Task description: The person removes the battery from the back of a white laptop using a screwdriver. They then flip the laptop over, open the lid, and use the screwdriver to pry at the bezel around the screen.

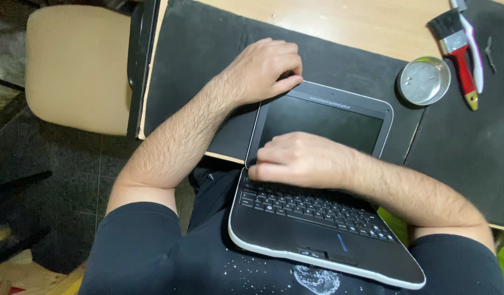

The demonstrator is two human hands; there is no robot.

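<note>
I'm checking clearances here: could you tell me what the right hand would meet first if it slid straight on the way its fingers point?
Probably the laptop's left edge; the right hand points left along the hinge.

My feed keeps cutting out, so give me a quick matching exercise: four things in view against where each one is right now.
Things:
1. left hand
2. right hand
3. paintbrush
4. round metal tin

Places:
A. on the dark mat, just right of the laptop lid
B. at the top left corner of the laptop lid
C. at the far right, beyond the tin, red handle toward the person
D. over the hinge, between screen and keyboard

Pairs: 1-B, 2-D, 3-C, 4-A
</note>
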